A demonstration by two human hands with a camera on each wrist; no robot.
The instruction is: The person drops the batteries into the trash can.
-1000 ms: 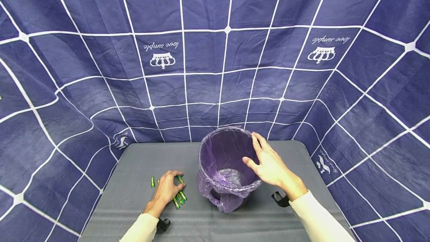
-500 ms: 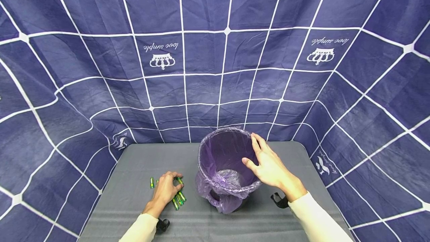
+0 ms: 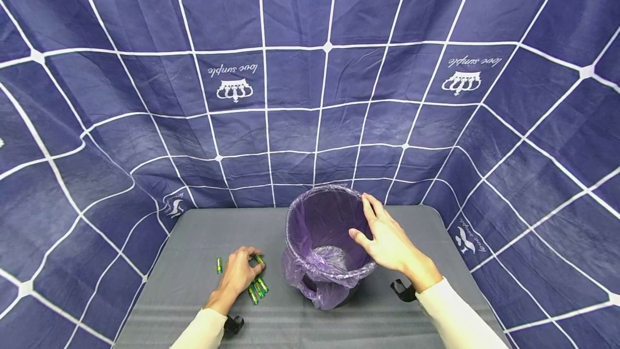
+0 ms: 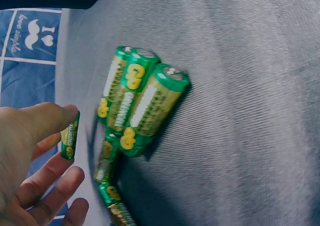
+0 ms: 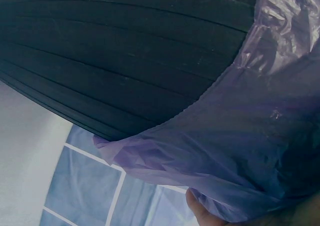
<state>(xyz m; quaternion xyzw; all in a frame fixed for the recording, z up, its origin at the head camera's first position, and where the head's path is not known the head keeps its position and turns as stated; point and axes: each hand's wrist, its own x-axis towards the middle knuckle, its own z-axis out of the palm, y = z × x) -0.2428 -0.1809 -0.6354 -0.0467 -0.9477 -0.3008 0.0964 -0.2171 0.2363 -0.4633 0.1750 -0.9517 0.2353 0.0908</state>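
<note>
My left hand (image 3: 238,272) is low over the table at the left, with thumb and fingertips pinching a small green-and-yellow battery (image 4: 71,138). Several more batteries (image 4: 150,106) of the same kind lie grouped beside it, some side by side in a row. A lone battery (image 3: 219,265) lies to the left of that hand. My right hand (image 3: 389,241) holds the right side of the rim of a dark trash can (image 5: 110,61), thumb over the opening and fingers along the outer side. A purple bag (image 3: 315,276) lines the can and hangs folded over its rim.
The grey cloth-covered table (image 3: 198,230) stands against a blue curtain (image 3: 290,79) with white grid lines, which also closes off both sides. Black straps (image 3: 404,288) are around the wrists.
Both hands stay in nearly the same place. The left hand keeps its pinch and the right hand remains on the rim. The head view shifts very slightly.
</note>
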